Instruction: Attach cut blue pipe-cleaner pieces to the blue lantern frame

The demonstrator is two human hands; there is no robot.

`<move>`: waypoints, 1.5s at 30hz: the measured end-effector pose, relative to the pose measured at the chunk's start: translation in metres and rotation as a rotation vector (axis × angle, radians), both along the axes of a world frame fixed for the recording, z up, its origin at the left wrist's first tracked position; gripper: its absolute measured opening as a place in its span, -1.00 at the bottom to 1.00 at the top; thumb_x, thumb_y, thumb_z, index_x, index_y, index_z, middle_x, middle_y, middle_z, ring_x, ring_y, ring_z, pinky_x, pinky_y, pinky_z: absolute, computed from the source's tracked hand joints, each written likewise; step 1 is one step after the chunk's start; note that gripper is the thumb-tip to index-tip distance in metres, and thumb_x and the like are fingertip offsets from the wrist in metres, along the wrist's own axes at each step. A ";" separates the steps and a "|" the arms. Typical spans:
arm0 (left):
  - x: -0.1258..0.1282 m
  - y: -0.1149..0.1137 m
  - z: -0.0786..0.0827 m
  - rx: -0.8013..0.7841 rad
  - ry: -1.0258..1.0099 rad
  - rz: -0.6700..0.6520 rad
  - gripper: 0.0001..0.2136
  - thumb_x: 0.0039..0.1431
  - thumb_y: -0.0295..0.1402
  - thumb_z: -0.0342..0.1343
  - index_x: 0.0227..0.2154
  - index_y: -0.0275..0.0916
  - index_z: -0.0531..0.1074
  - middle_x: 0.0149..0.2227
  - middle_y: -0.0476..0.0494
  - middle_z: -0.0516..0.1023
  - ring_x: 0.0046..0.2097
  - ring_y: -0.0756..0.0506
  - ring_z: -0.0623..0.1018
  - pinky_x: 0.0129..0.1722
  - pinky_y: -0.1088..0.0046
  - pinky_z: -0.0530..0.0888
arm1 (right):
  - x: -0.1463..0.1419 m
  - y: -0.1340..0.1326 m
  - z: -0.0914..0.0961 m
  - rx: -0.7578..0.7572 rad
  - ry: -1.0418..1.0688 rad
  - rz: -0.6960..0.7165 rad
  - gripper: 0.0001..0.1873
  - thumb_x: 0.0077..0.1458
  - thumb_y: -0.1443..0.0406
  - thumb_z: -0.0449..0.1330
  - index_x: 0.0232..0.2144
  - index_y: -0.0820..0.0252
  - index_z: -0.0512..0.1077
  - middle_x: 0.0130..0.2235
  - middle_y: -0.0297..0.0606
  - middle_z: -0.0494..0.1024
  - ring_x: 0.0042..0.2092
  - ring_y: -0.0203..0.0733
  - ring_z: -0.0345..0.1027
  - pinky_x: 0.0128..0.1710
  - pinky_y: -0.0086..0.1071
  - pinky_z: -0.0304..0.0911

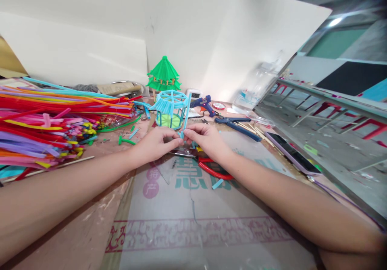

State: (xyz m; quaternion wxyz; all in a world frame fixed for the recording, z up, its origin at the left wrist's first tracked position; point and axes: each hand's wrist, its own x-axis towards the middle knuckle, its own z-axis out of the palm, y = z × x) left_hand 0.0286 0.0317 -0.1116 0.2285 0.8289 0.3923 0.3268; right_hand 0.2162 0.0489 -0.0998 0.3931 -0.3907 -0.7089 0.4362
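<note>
A light blue pipe cleaner (187, 113) stands nearly upright between my fingertips. My right hand (205, 139) pinches it near its lower end. My left hand (160, 143) is closed in a pinch at the same low end, fingertips close to the right ones. Just behind my hands stands a small light blue frame (171, 98) made of pipe cleaners, with thin posts, a spoked top and a green base. Red-handled pliers (211, 169) lie below my right hand, partly hidden by it. A short light blue offcut (217, 184) is on the printed sheet.
Bundled pipe cleaners (51, 129) fill the left side. A green tiered roof model (164, 74) stands at the back, near a blue glue gun (205, 104). Blue-handled cutters (237, 125), a phone (292, 153) and a clear bottle (255, 86) are on the right.
</note>
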 end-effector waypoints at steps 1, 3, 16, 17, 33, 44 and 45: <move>0.000 0.000 0.000 0.006 0.002 -0.005 -0.71 0.23 -0.21 -0.02 -0.47 -0.27 0.48 -0.45 -0.03 0.53 -0.36 -0.03 0.47 -0.34 0.49 0.32 | 0.000 0.000 -0.001 -0.004 -0.004 -0.009 -0.76 -0.02 0.15 0.26 -0.43 0.24 0.51 -0.50 -0.36 0.49 -0.47 -0.35 0.29 -0.40 -0.43 0.26; -0.001 0.002 -0.002 0.015 0.007 -0.014 -0.71 0.23 -0.22 -0.01 -0.47 -0.27 0.48 -0.45 -0.03 0.53 -0.36 -0.03 0.47 -0.33 0.49 0.33 | 0.000 0.000 -0.002 -0.012 -0.013 -0.026 -0.76 -0.05 0.16 0.28 -0.40 0.24 0.52 -0.50 -0.36 0.49 -0.46 -0.34 0.29 -0.42 -0.43 0.26; -0.001 -0.002 0.002 0.005 -0.006 0.054 -0.70 0.24 -0.24 -0.05 -0.42 -0.28 0.52 -0.38 -0.06 0.56 -0.31 -0.06 0.49 -0.32 0.46 0.36 | 0.000 0.001 -0.004 0.077 -0.040 -0.025 -0.77 -0.02 0.15 0.27 -0.48 0.23 0.46 -0.50 -0.39 0.46 -0.45 -0.35 0.27 -0.40 -0.44 0.21; 0.000 -0.003 0.003 -0.001 -0.008 0.062 -0.70 0.22 -0.24 -0.05 -0.42 -0.28 0.52 -0.38 -0.06 0.56 -0.31 -0.07 0.49 -0.32 0.46 0.36 | 0.000 0.001 -0.004 0.081 -0.040 -0.026 -0.77 -0.02 0.15 0.27 -0.48 0.23 0.45 -0.50 -0.39 0.46 -0.45 -0.35 0.26 -0.40 -0.44 0.21; -0.001 0.002 -0.002 0.022 -0.020 0.042 -0.74 0.22 -0.23 0.03 -0.40 -0.27 0.55 -0.38 -0.06 0.60 -0.31 -0.05 0.52 -0.29 0.49 0.37 | -0.001 -0.001 -0.001 0.105 -0.109 -0.026 -0.77 0.00 0.16 0.26 -0.47 0.23 0.46 -0.52 -0.39 0.43 -0.48 -0.35 0.22 -0.45 -0.44 0.16; -0.001 0.000 0.000 0.008 0.002 0.032 -0.72 0.24 -0.21 0.01 -0.42 -0.26 0.53 -0.41 -0.05 0.58 -0.32 -0.05 0.50 -0.30 0.48 0.37 | -0.001 0.000 -0.005 0.089 -0.109 -0.043 -0.74 -0.01 0.13 0.26 -0.45 0.23 0.46 -0.51 -0.37 0.44 -0.46 -0.32 0.24 -0.44 -0.43 0.17; -0.001 0.000 -0.001 0.008 0.001 0.031 -0.72 0.24 -0.21 0.01 -0.42 -0.26 0.52 -0.41 -0.04 0.57 -0.32 -0.05 0.50 -0.30 0.48 0.37 | 0.000 0.000 -0.005 0.094 -0.116 -0.044 -0.75 -0.01 0.13 0.25 -0.45 0.23 0.47 -0.51 -0.37 0.43 -0.46 -0.33 0.24 -0.44 -0.43 0.16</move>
